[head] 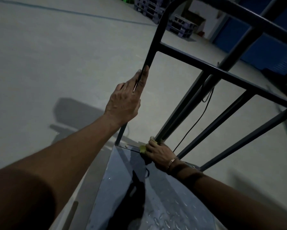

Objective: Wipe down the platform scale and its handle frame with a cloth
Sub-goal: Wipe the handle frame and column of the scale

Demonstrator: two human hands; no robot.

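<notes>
The platform scale (164, 196) lies below me, its metal tread plate dim and patterned. A dark blue handle frame (210, 68) of tubes rises from its far edge. My left hand (126, 100) grips the frame's left upright, fingers wrapped around the tube. My right hand (159, 155) is down at the foot of a middle upright, pressing a yellowish cloth (142, 148) against the tube where it meets the platform. Most of the cloth is hidden under the fingers. A bracelet circles my right wrist.
Pale concrete floor (56, 55) spreads to the left and beyond. A thin black cable (194, 125) hangs behind the frame. Stacked dark pallets (177, 22) and blue panels (272, 47) stand at the back right.
</notes>
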